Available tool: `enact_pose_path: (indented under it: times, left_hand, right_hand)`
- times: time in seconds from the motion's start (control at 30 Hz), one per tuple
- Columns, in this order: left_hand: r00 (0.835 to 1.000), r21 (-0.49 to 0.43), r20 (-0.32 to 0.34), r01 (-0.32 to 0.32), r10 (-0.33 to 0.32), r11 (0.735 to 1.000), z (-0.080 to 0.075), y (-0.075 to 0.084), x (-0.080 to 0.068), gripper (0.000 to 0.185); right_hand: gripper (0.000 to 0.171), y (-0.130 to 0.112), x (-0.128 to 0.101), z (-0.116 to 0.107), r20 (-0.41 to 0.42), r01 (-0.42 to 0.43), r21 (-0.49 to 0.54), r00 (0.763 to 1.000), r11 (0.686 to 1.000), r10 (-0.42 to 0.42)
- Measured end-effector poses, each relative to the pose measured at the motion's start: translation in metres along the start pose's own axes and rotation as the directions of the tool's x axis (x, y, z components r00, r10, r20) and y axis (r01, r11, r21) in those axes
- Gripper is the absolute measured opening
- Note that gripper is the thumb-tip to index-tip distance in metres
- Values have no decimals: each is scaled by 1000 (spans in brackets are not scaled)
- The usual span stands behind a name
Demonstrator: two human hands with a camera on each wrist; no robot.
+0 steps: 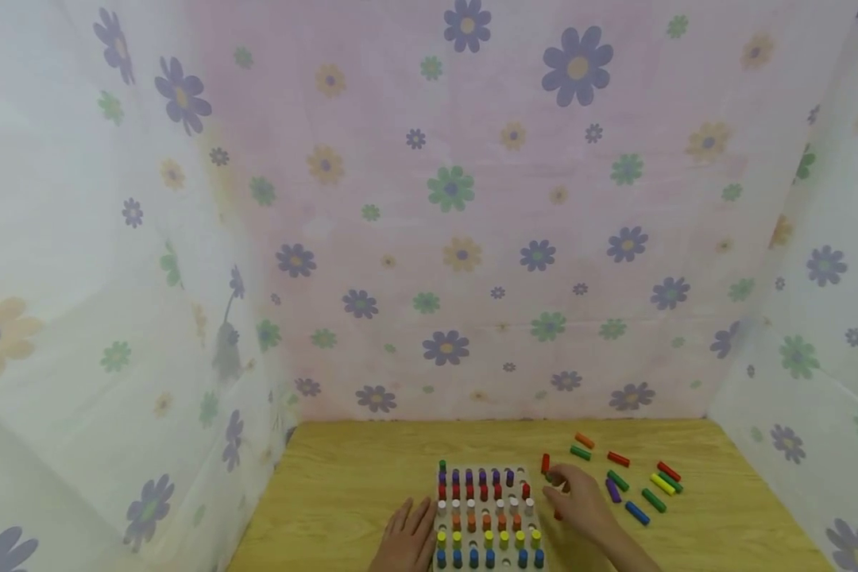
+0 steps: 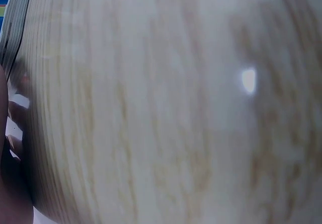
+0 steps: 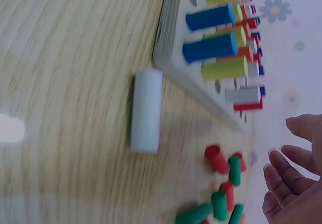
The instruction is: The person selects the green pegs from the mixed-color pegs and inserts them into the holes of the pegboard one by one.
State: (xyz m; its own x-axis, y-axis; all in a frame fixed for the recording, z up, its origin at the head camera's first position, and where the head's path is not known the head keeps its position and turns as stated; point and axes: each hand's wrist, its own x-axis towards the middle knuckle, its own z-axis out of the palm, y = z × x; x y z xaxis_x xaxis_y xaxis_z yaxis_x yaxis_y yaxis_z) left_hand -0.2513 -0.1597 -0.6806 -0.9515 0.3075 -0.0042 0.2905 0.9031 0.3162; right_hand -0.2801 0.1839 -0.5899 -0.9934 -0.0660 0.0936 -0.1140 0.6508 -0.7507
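The pegboard (image 1: 488, 516) sits at the near edge of the wooden tabletop (image 1: 343, 485), closest to the person, its holes filled with upright pegs in rows: purple and red at the far side, then white, orange, yellow and blue nearest. A single green peg (image 1: 442, 465) stands at the far left corner.

The left hand (image 1: 406, 539) lies flat on the tabletop just beside the board's left edge, fingers straight and together, holding nothing. The left wrist view shows only blurred wood grain (image 2: 166, 113).

The right hand (image 1: 579, 500) is just to the right of the board, fingers loosely spread and relaxed; from the wrist view the fingers (image 3: 292, 176) are apart and nothing sits between them. Its fingertips are close to a red peg (image 1: 545, 463) standing or lying near the board's far right corner; I cannot tell whether they touch it.

A white peg (image 3: 146, 109) lies on its side on the tabletop right beside the board's edge in the right wrist view.

Further right, loose pegs lie scattered on the wood: orange (image 1: 584, 440), green (image 1: 581, 453), red (image 1: 618, 458), purple (image 1: 612, 490), yellow (image 1: 662, 483) and blue (image 1: 636, 512), apart from one another.

A flowered cloth (image 1: 457, 222) hangs behind and at both sides of the tabletop.
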Motion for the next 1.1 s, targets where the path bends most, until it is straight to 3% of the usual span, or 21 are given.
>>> enact_pose_path:
  times: [0.47, 0.8, 1.1]
  left_hand:
    - [1000, 22, -5, -19, 19, 1000, -7, 2, 0, 67]
    - [1000, 31, -4, -15, 15, 999, -4, 2, -1, 69]
    - [999, 44, -36, -25, 26, 999, 0, 1, -2, 64]
  right_hand:
    - [35, 38, -6, -38, -27, -97, -57, 995, 994, 95]
    - [41, 52, -1, -44, 15, -160, -63, 987, 985, 162]
    - [40, 62, 8, -33, 22, -199, -76, 979, 977, 201]
